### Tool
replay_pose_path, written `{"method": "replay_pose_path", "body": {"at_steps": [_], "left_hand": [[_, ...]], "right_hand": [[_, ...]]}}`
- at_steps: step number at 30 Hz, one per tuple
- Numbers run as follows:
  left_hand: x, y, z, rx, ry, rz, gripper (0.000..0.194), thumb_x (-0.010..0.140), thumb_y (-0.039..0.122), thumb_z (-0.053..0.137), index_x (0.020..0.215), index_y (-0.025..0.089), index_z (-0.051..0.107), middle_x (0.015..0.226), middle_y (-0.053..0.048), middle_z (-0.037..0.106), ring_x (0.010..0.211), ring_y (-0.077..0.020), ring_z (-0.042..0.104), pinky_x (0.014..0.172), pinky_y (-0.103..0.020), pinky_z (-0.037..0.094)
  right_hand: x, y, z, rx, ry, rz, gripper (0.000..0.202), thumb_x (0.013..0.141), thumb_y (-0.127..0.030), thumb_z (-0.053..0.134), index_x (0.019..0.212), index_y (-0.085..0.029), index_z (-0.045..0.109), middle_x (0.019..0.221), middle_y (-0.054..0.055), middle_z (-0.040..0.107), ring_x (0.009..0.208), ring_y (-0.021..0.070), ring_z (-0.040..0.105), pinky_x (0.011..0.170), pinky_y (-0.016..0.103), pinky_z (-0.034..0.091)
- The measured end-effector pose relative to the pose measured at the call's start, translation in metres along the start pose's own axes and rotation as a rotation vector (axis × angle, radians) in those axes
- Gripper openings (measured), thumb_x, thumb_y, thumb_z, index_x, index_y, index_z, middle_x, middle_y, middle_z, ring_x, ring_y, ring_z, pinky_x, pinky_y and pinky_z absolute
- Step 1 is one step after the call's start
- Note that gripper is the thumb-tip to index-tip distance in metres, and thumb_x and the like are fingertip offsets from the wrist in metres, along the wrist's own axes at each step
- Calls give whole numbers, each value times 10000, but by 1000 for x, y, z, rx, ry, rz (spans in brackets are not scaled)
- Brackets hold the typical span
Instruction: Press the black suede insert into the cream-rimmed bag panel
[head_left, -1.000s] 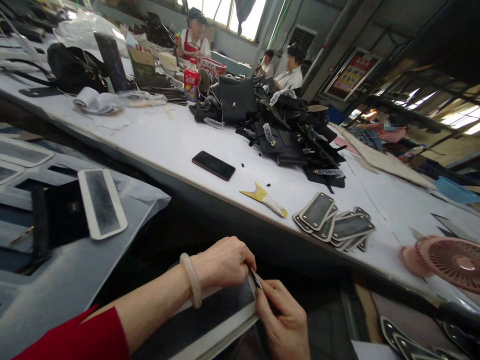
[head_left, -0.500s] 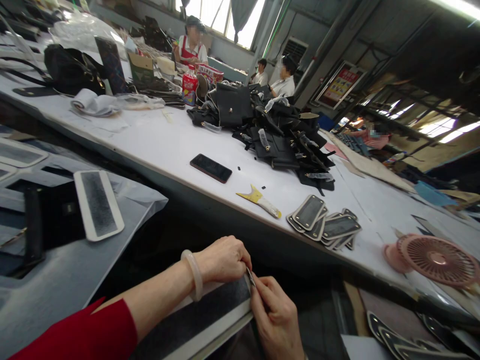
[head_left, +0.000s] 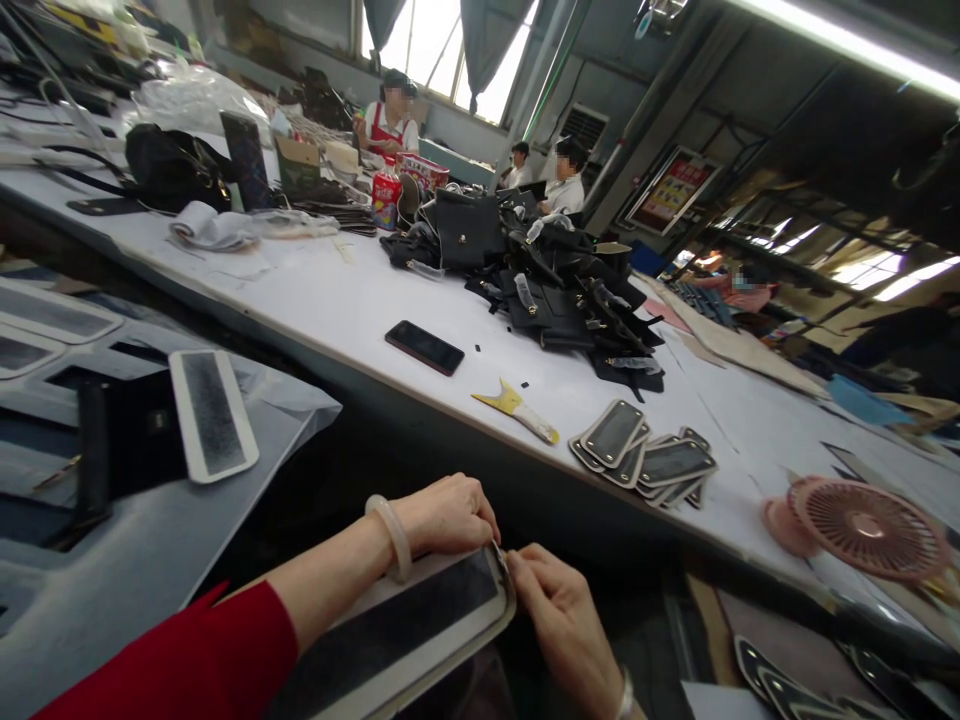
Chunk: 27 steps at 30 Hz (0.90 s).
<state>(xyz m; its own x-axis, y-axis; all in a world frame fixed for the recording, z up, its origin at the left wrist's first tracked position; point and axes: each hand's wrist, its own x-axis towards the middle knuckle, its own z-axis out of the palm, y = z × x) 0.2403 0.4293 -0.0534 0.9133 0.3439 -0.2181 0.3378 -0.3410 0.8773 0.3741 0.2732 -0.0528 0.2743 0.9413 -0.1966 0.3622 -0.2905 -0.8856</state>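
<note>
Two hands: your left hand (head_left: 450, 515) and right hand (head_left: 559, 615) pinch the panel (head_left: 409, 630) corner, probably around a small tool.
Risk: slipping could nick a fingertip.

My two hands, pinched together low in front of me.

My left hand (head_left: 446, 515) curls knuckles-up, fingertips pinched; my right hand (head_left: 562, 615) meets it from below, thumb and forefinger closed tip to tip against it, wrists angled inward.
</note>
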Motion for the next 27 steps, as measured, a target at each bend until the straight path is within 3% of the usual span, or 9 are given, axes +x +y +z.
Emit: {"method": "replay_pose_path", "body": {"at_steps": [2, 4, 8, 13, 20, 27], "left_hand": [[0, 1, -1, 4, 0, 0, 357, 694, 179, 519, 902, 199, 809, 870, -28, 786, 835, -191, 720, 697, -224, 519], [-1, 2, -3, 11, -2, -2, 355, 701, 188, 521, 906, 207, 809, 863, -29, 785, 828, -192, 720, 688, -228, 513], [-1, 4, -5, 30, -13, -7, 369, 697, 193, 516, 914, 226, 812, 860, -33, 786, 833, -198, 720, 683, -239, 506], [0, 4, -6, 64, -38, 20, 367, 711, 193, 518, 927, 228, 813, 893, -51, 786, 860, -216, 722, 750, -267, 521], [-1, 3, -4, 102, -30, 28, 368, 717, 176, 513, 924, 240, 811, 931, -56, 785, 925, -249, 719, 844, -315, 530], [-1, 1, -8, 119, -70, 56, 343, 736, 177, 523, 927, 241, 799, 981, -58, 780, 961, -269, 712, 880, -335, 533]], "right_hand": [[9, 4, -3, 174, -30, 170, 610, 773, -693, 665, 531, -159, 499, 579, -28, 415, 537, 93, 381, 504, 237, 320], [16, 9, -4, 262, -89, 276, 591, 700, -714, 719, 638, -146, 567, 571, -38, 440, 515, 90, 399, 495, 225, 349], [20, 10, -5, 363, -218, 369, 576, 717, -682, 727, 847, -127, 642, 710, 12, 573, 595, 119, 526, 589, 270, 482], [24, -1, -8, 283, -376, 378, 612, 714, -733, 682, 759, -124, 642, 654, 9, 575, 551, 102, 512, 570, 244, 441], [30, -6, -3, 47, -363, 321, 564, 729, -720, 633, 581, -184, 537, 475, -60, 447, 435, 79, 348, 459, 225, 301], [37, -15, -5, -162, -402, 278, 537, 776, -689, 571, 565, -198, 522, 483, -32, 482, 463, 116, 410, 457, 233, 330]]}}
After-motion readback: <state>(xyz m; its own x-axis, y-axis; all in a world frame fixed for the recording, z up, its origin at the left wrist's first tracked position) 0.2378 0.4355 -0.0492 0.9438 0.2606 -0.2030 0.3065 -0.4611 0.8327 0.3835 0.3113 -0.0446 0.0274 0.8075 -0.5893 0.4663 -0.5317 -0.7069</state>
